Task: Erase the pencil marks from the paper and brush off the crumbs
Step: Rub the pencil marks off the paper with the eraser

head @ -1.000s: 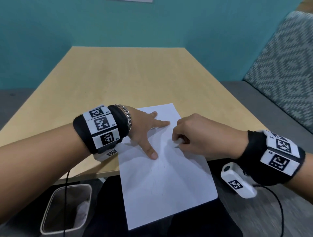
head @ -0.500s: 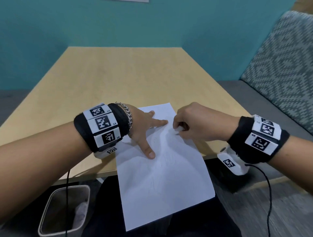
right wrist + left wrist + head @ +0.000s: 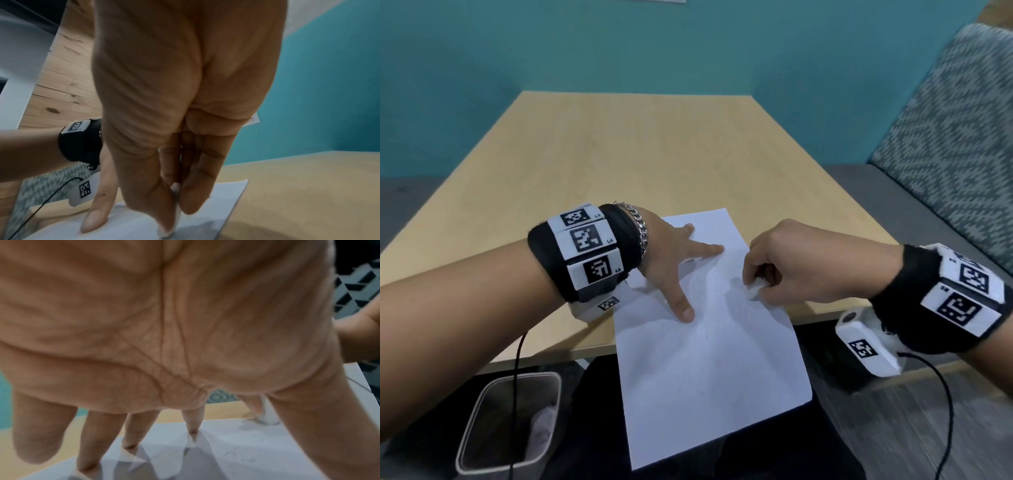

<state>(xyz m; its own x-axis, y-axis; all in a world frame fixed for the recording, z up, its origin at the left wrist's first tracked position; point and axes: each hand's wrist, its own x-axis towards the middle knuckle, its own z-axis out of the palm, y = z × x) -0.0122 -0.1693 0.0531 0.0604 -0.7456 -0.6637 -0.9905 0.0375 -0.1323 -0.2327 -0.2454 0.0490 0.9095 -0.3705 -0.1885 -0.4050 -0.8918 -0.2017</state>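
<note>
- Head view: right hand (image 3: 787, 270) pinches a white eraser (image 3: 754, 291) on the paper (image 3: 709, 359), mid-frame.
- Left hand (image 3: 671, 260) presses flat, fingers spread.
- Paper hangs off the tabletop (image 3: 654, 154); hard rubbing there could crumple or tear it.

My light wooden surface (image 3: 633, 144) against a teal wall, one white sheet of paper (image 3: 709, 342) on it, near half overhanging the front edge
</note>
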